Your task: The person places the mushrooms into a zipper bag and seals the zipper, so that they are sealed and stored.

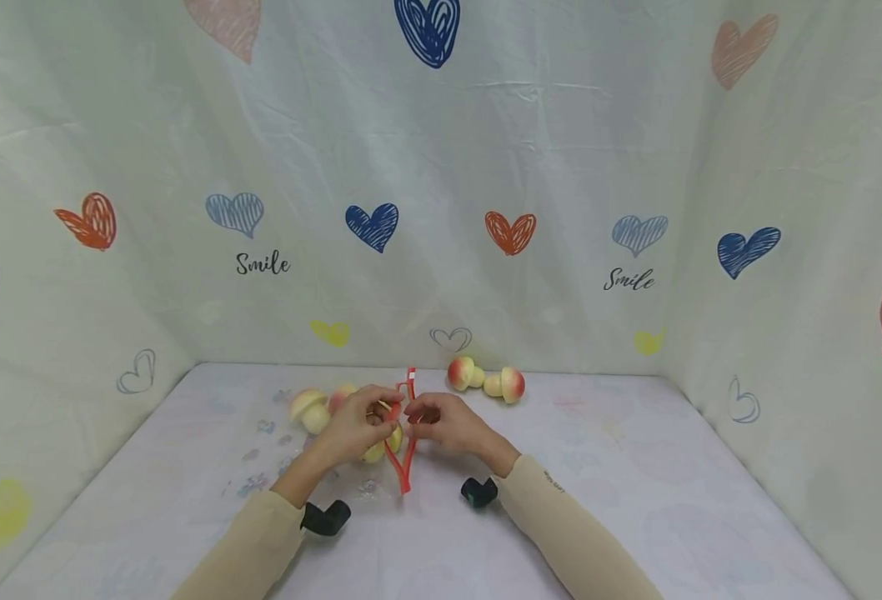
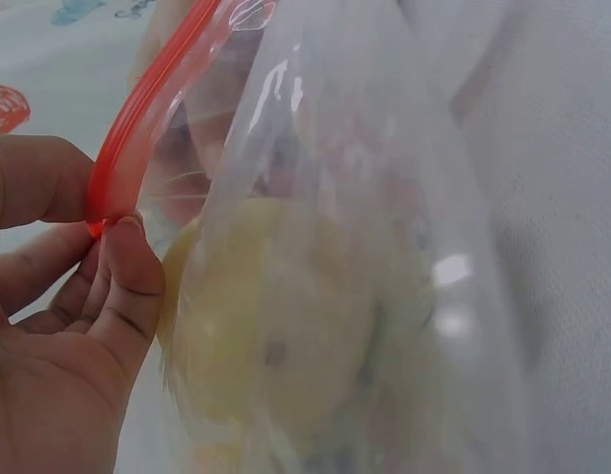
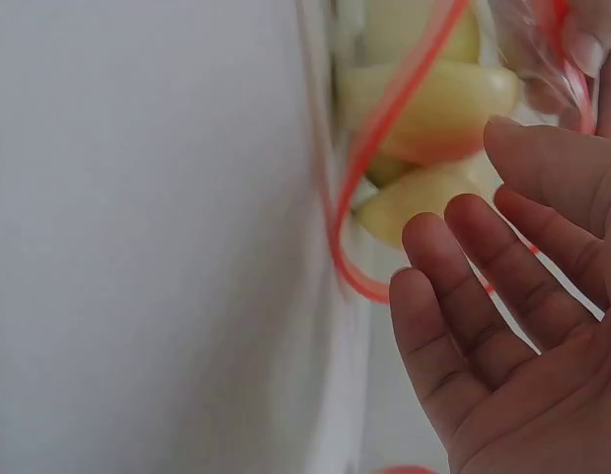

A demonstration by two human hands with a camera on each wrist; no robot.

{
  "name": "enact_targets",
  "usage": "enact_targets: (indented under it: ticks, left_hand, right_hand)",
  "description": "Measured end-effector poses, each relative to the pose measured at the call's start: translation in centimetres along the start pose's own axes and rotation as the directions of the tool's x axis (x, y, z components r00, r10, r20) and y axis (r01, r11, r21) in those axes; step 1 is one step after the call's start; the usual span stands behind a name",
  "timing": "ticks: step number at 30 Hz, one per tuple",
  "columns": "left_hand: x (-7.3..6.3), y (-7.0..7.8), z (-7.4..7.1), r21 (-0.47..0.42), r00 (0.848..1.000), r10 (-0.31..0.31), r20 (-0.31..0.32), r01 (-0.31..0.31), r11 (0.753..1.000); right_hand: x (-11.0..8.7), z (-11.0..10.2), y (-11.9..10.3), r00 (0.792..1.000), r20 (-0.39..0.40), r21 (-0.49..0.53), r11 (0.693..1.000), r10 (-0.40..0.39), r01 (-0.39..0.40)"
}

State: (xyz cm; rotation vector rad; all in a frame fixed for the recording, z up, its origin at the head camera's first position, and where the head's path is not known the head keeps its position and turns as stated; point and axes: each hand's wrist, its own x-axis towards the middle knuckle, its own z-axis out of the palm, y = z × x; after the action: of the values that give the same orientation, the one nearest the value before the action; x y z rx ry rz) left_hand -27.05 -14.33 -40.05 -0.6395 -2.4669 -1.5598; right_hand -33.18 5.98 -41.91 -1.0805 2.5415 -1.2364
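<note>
At the table (image 1: 674, 467), I saw the left hand (image 1: 356, 423) pinch the rim (image 2: 127, 138) of the bag (image 1: 405, 482), which was between it and the right hand (image 1: 452, 421), whose loose fingers held nothing, so gentle pulls seemed best.

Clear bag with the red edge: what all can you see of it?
The bag looks like thin, glossy, see-through plastic, with red strips along its mouth. In the head view they bow apart and meet at the near end, so the mouth is parted. It is held between the hands over the table. The left hand pinches the red edge; the right hand is close by, contact unclear. Something yellow shows through the film.
</note>
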Motion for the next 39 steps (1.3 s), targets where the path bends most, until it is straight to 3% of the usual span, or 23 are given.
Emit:
enact_targets:
  ticks: [8,15,26,34,39]
  left_hand:
    - [0.0,-0.1,-0.1,-0.025,1.000,-0.005,0.007,0.005,1.000]
    - [0.0,0.2,-0.1,-0.006,0.999,-0.039,0.002,0.039,0.999]
    - [-0.1,0.6,-0.1,-0.023,0.999,-0.043,0.002,0.043,0.999]
    - [-0.5,2.3,-0.2,-0.019,0.999,-0.036,0.013,0.037,0.999]
    - [-0.3,1.1,-0.1,-0.022,0.999,-0.038,0.003,0.038,0.999]
  right_hand:
    - [-0.5,-2.5,-0.3,0.995,-0.087,0.003,0.998,0.056,-0.056]
    - [-0.9,-4.7,0.1,0.977,-0.196,0.029,0.997,0.079,-0.075]
    - [-1.5,-7.2,1.2,0.931,-0.356,0.015,0.996,0.083,-0.083]
    - [-1.7,-8.2,2.0,0.895,-0.439,-0.031,0.994,0.077,-0.101]
    - [-1.9,-8.7,2.7,0.880,-0.466,-0.048,0.991,0.092,-0.129]
